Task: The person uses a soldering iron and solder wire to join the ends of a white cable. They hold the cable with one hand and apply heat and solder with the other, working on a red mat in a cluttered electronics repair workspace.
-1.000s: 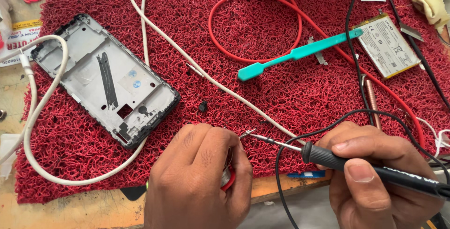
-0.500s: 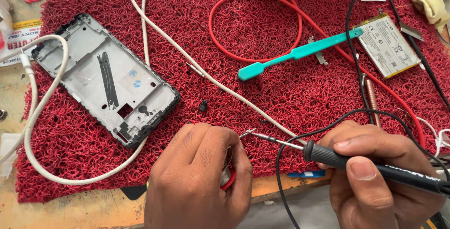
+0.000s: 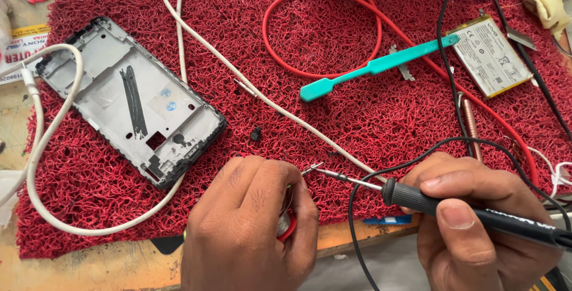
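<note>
Soldering iron (image 3: 453,207) | right hand (image 3: 482,225) fingers wrapped round handle | tip points left, axis near-horizontal | left hand (image 3: 250,231) pinches small wire end (image 3: 312,169) | red mat (image 3: 357,118) beneath

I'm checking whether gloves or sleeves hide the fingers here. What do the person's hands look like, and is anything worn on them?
Both the left hand and right hand are bare: no gloves, rings or sleeves in view. Nails are short and unpainted.
</note>
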